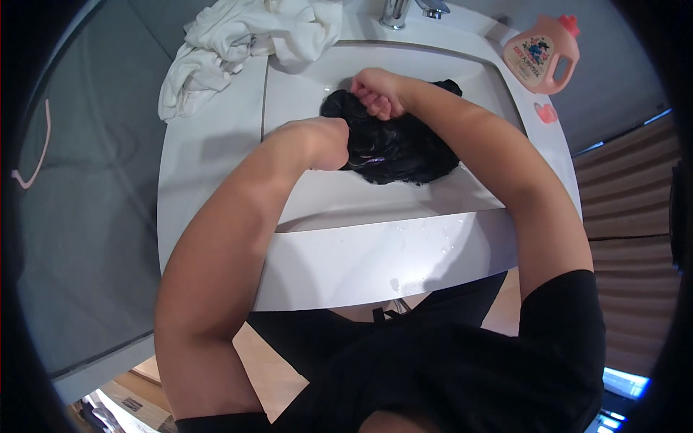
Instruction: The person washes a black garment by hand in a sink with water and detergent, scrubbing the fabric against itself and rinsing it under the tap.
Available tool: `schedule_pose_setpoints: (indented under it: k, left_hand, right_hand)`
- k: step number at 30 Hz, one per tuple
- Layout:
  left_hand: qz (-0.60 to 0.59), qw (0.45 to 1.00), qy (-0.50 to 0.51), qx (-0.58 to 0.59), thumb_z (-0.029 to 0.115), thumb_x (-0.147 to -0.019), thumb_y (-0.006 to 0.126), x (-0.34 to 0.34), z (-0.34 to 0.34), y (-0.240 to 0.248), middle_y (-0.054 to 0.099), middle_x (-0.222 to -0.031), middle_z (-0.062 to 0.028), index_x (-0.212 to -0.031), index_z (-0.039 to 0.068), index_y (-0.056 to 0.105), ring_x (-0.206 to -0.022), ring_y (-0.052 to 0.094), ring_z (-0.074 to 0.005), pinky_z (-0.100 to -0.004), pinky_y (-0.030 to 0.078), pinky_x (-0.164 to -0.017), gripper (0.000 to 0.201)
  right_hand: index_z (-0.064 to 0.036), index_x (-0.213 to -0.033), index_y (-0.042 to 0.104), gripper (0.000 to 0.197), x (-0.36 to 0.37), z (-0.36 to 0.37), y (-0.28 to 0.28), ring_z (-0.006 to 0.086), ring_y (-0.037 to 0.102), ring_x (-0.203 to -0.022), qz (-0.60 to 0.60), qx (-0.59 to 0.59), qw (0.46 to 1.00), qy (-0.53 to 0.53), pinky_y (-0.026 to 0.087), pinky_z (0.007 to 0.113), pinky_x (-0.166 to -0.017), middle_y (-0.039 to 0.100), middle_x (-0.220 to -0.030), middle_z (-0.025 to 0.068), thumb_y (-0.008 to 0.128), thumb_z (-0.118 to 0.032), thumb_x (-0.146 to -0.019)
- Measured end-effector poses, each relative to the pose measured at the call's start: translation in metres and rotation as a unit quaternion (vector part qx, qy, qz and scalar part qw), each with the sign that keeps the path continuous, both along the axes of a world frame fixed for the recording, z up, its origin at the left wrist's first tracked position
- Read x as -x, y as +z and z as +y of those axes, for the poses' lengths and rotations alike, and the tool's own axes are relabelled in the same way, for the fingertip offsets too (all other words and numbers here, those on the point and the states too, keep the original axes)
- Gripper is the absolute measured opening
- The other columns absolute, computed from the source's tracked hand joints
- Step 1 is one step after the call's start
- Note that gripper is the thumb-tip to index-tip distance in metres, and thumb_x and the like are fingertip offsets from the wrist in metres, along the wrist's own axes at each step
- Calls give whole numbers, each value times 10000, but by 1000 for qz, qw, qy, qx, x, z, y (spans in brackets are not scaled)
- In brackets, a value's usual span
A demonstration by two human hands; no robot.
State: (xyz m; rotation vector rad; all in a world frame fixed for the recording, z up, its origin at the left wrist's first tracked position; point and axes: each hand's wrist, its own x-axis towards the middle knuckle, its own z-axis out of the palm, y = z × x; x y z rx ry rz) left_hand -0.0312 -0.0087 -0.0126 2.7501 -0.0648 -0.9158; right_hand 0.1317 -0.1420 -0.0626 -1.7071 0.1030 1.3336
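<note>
The person leans over a white sink [317, 86], both fists buried in a wet black cloth [404, 148] that lies in the basin. The left hand [325, 141] has its fingers curled tight into the cloth's near edge; the right hand [377, 94] clenches a bunch at the far edge. Scrubbing likely goes best with the cloth kept low in the basin, fists rubbing against each other. Farther back, white laundry [245, 43] is heaped on the rim, a tap [404, 10] stands behind, and a pink detergent bottle [543, 56] lies right.

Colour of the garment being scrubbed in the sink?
Black garment, wet; head view.
</note>
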Motion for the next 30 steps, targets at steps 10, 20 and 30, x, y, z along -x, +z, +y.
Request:
schedule_pose_setpoints:
  k: [10,20,30]
  left_hand:
    - [-12,1000,-13,-3,84,-834,600,0,-1,0,743,-858,-149,-910,59,778,-814,699,-286,-409,542,-731,195]
    - [1,1000,-4,27,102,-875,596,2,1,-1,754,-909,-144,-918,58,785,-887,700,-286,-399,545,-784,199]
    - [13,1000,-22,15,-10,-806,535,3,2,0,717,-821,-195,-882,-52,712,-721,699,-298,-422,526,-615,197]
  right_hand:
    - [-213,-617,342,366,37,14,2,79,286,-381,-87,36,989,117,192,238,-362,335,-544,-64,551,-296,-906]
    - [-193,-644,370,293,73,2,13,39,294,-399,-24,34,984,173,222,208,-351,329,-547,-80,493,-224,-908]
    - [-195,-608,333,385,81,-31,40,68,279,-381,-29,39,986,158,191,249,-356,324,-528,-69,533,-266,-929]
